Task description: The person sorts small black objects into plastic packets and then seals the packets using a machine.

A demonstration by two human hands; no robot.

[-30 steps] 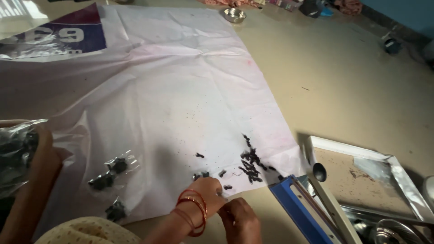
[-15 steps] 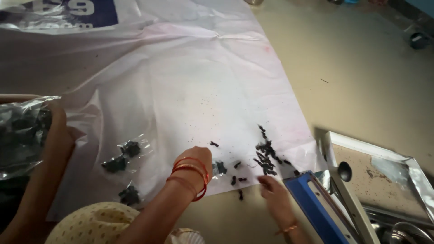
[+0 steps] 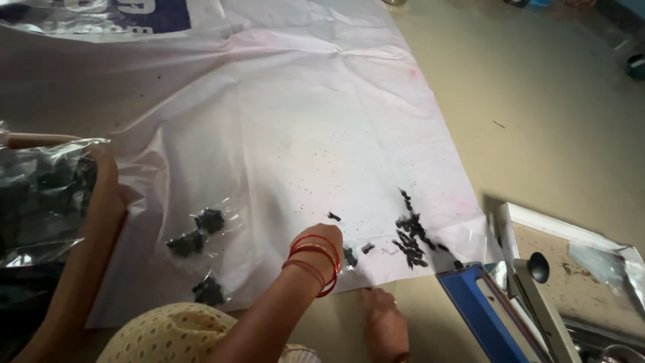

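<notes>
Dark dried bits (image 3: pixel 411 235) lie scattered in a loose trail on the near right part of a white sheet (image 3: pixel 302 121) spread over the floor (image 3: pixel 537 101), a few strays just beside my left hand (image 3: pixel 328 236). That hand, red bangles at the wrist, is pressed down onto the sheet among them. Its fingers curl away from me, so I cannot tell whether they have pinched anything.

My right hand (image 3: pixel 384 319) rests on the bare floor just off the sheet's near edge, fingers released and holding nothing, probably as a prop while I lean in.

Three small clear packets (image 3: pixel 209 220) of the same dark stuff sit together to the left, apart from the loose trail. Farther left, another arm (image 3: pixel 94 235) hugs a large plastic bag (image 3: pixel 40 195).

A blue heat sealer (image 3: pixel 480 302) and a metal tray (image 3: pixel 571 235) crowd the right corner. The sheet's middle and far side offer plenty of room.
</notes>
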